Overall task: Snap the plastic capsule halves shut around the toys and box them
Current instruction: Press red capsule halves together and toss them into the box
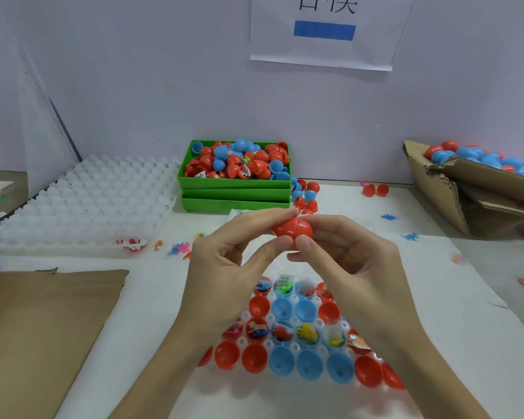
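Note:
Both my hands hold one red capsule (293, 227) in the air above the table's middle. My left hand (224, 261) pinches its left end, and my right hand (348, 252) pinches its right side, thumbs meeting under it. Below the hands lies a clear dimpled tray (288, 385) with several red and blue capsule halves (280, 362), some holding small toys (307, 334). A cardboard box (445, 189) at the right edge holds several closed capsules (478, 155).
Stacked green bins (235, 192) at the back hold several loose halves. White empty trays (82, 204) sit at the left, a brown cardboard sheet (40, 328) at the front left. Loose halves (375, 189) and tiny toys (389, 217) are scattered on the white table.

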A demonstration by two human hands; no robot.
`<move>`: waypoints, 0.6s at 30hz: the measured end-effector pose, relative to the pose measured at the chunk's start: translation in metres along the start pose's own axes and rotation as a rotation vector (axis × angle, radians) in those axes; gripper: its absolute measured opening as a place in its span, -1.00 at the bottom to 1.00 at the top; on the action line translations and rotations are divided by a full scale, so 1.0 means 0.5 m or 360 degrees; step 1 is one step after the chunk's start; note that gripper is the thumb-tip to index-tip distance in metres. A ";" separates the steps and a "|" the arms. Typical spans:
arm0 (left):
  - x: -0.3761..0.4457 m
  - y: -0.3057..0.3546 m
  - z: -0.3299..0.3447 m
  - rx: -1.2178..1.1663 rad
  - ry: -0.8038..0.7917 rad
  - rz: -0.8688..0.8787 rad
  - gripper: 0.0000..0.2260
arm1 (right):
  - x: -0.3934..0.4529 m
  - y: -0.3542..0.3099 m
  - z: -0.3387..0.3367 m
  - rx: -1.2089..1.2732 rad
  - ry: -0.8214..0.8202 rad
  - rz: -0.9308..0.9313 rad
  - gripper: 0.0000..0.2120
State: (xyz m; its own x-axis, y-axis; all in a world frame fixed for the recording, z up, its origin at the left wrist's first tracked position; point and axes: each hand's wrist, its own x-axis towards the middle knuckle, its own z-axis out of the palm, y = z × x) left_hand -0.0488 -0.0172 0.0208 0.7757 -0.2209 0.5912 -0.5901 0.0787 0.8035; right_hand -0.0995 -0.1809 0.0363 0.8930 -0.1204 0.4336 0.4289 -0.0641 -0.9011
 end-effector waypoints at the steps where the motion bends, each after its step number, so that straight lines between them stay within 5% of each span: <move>1: 0.000 -0.001 0.000 0.0007 0.0003 0.0006 -0.70 | -0.001 0.000 0.000 -0.0023 -0.0003 -0.0017 -0.78; 12: -0.007 -0.002 -0.004 0.0193 -0.0137 0.0108 -0.57 | 0.000 0.004 -0.008 0.0083 0.0025 0.0054 -0.81; 18: -0.017 0.000 0.021 0.0404 0.0124 0.0193 -0.65 | -0.003 0.015 0.011 0.0409 -0.0045 0.0318 -0.80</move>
State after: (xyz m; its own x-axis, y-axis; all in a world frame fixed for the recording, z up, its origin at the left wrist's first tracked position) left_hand -0.0578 -0.0254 0.0149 0.7049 -0.1484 0.6936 -0.7093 -0.1482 0.6892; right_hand -0.0970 -0.1755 0.0289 0.9648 -0.0775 0.2511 0.2621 0.2104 -0.9418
